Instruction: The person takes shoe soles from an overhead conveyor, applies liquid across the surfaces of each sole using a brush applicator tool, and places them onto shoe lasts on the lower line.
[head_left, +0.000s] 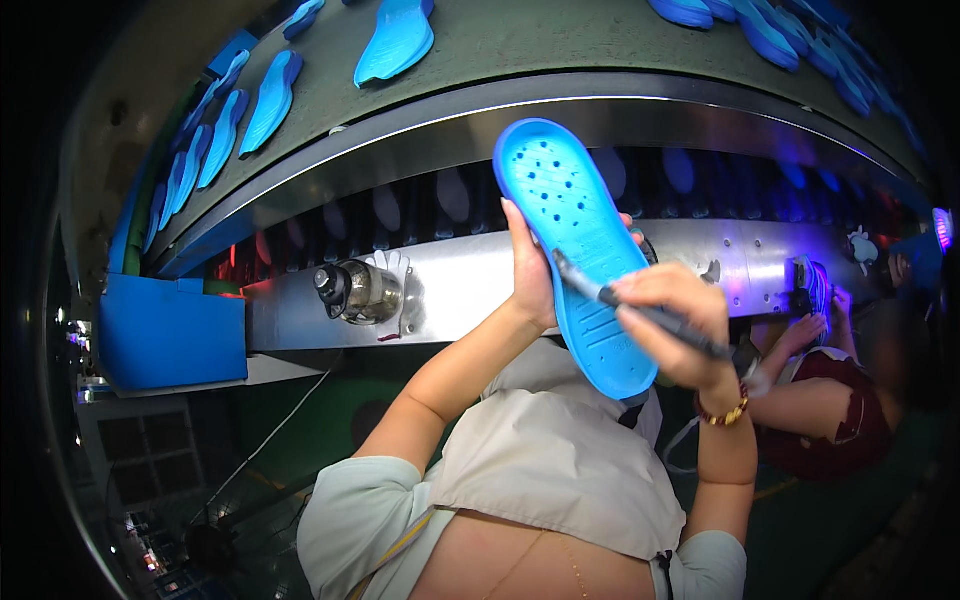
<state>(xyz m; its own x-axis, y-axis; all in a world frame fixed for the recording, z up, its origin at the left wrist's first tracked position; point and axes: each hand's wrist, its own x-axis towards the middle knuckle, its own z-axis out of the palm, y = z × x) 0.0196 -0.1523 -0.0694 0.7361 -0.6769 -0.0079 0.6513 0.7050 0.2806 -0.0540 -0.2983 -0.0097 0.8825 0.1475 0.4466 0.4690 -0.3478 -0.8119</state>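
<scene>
A bright blue shoe sole (pixel 600 240) stands tilted in front of me, its hollow inner side toward me. Several dark round spots mark its upper end, and ridges cross its lower part. My left hand (pixel 533 275) is closed round the sole's left edge, with some fingers hidden behind it and fingertips showing at the right edge. In my right hand (pixel 685 315) is a slim brush (pixel 655 315) with a dark handle, gripped between thumb and fingers. Its dark tip lies over the middle of the sole near the left edge; whether it touches, I cannot tell.
Beyond a metal rail, a green belt (pixel 480 50) carries several blue soles (pixel 395 42). A glass bottle with a black lid (pixel 350 290) and a white glove (pixel 392 268) are on the steel ledge (pixel 460 285). A co-worker's hands (pixel 808 328) work at the right. A blue box (pixel 172 335) stands left.
</scene>
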